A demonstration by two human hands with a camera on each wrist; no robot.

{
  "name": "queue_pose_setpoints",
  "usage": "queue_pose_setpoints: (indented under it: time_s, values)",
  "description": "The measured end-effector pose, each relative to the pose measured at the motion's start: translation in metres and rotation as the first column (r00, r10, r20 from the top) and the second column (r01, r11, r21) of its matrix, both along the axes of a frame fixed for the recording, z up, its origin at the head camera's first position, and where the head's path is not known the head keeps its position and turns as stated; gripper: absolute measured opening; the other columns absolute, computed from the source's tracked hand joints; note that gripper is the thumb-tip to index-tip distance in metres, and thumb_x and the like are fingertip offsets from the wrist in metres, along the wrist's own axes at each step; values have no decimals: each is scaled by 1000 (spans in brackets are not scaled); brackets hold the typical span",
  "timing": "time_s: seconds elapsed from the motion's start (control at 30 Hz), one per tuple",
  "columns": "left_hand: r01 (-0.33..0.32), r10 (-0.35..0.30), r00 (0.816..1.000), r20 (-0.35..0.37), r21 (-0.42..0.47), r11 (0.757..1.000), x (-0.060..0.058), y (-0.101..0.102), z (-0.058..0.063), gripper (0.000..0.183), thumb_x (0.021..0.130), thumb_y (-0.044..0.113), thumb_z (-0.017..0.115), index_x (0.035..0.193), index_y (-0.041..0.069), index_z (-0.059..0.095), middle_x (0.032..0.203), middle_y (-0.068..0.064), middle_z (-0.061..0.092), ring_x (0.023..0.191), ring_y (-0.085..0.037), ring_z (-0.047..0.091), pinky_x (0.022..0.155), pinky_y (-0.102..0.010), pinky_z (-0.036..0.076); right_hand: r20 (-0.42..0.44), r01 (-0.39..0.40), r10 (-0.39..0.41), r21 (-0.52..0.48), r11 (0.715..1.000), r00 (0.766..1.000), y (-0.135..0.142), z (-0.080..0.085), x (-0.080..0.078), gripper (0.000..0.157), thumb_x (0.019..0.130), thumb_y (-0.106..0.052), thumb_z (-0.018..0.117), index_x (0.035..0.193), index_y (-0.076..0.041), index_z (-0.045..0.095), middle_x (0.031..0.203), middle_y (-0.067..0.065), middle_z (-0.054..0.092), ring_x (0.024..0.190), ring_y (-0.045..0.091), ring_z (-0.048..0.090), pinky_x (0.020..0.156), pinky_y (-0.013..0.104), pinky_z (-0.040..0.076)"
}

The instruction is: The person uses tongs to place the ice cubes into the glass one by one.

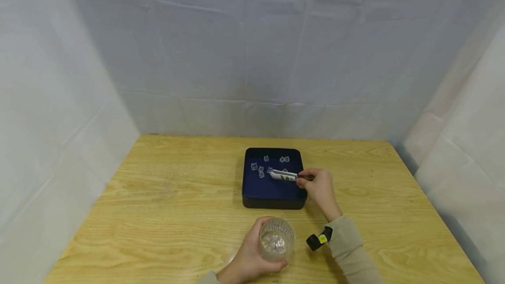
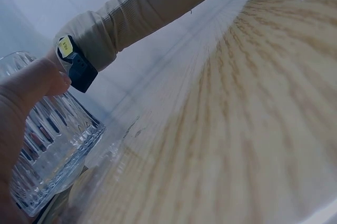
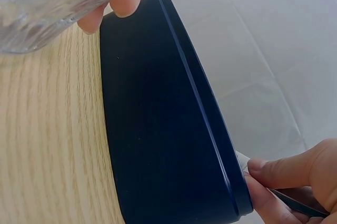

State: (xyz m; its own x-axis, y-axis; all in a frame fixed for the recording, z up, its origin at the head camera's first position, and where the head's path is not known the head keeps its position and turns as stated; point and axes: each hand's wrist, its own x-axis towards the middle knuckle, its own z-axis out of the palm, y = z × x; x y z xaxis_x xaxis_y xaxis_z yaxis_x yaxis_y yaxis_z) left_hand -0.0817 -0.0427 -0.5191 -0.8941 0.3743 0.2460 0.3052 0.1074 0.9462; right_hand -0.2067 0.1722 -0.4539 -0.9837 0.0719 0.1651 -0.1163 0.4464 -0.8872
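Note:
My left hand [image 1: 252, 249] grips a clear ribbed glass [image 1: 277, 239] near the front of the table, thumb and fingers round its side. Bright, clear facets show at the bottom of the glass. Farther forward, my right hand [image 1: 320, 187] pinches a pair of small white tongs [image 1: 285, 175] with a printed pattern. The tongs reach over a dark blue square tin [image 1: 272, 194], their tips close to one of several small clear cubes [image 1: 254, 167] in it. In the right wrist view the tin's side wall [image 3: 152, 108] hides its contents.
The wood-grain table [image 1: 169, 196] extends around the tin and the glass. White sheeting [image 1: 244, 56] hangs behind it and on both sides. A black wrist camera [image 1: 318, 239] with a yellow label sticks out from the right sleeve, just right of the glass.

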Motion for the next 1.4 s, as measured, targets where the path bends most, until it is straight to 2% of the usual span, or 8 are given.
queue_pose_setpoints:
  time_s: [0.33, 0.67, 0.83, 1.13, 1.4]
  values:
    - [5, -5, 1000, 2, 7, 1000, 0, 0, -1, 90, 61, 18, 95, 135, 21, 44, 127, 1, 58, 114, -22, 58, 100, -38, 48, -5, 12, -12, 3, 1000, 1000, 4, 2, 3, 15, 81, 10, 73, 96, 11, 72, 82, 20, 72, 70, 26, 71, 61, 30, 60]
    - [-3, 3, 1000, 7, -3, 1000, -1, -1, -1, 90, 60, 17, 95, 135, 22, 44, 127, 1, 58, 115, -22, 57, 101, -38, 47, -25, 11, -11, -12, 1000, 1000, 6, 12, 11, 16, 80, 9, 74, 97, 10, 73, 81, 20, 72, 69, 26, 71, 60, 29, 59]
    - [-3, 3, 999, -49, -9, 1000, 0, 0, -2, 89, 62, 16, 94, 135, 19, 44, 126, -3, 59, 114, -24, 58, 99, -38, 48, -21, -6, 5, -52, 999, 1000, 9, 20, 18, 18, 80, 9, 74, 97, 11, 72, 82, 21, 72, 70, 23, 72, 63, 31, 60]
    - [-1, 1, 1000, -3, 7, 1000, 1, 1, 1, 88, 61, 15, 95, 134, 18, 45, 127, -2, 59, 115, -27, 57, 101, -41, 47, -24, -37, 34, -141, 989, 999, 15, 39, 34, 17, 80, 7, 76, 97, 9, 73, 86, 22, 72, 71, 19, 72, 65, 32, 60]
    - [-10, 10, 999, -37, -7, 1000, 1, 1, -1, 88, 62, 16, 94, 135, 19, 45, 125, -1, 59, 114, -24, 58, 100, -38, 47, -51, -46, 41, -109, 993, 998, 22, 55, 50, 18, 80, 2, 79, 98, 5, 75, 87, 19, 73, 72, 20, 73, 65, 31, 60]
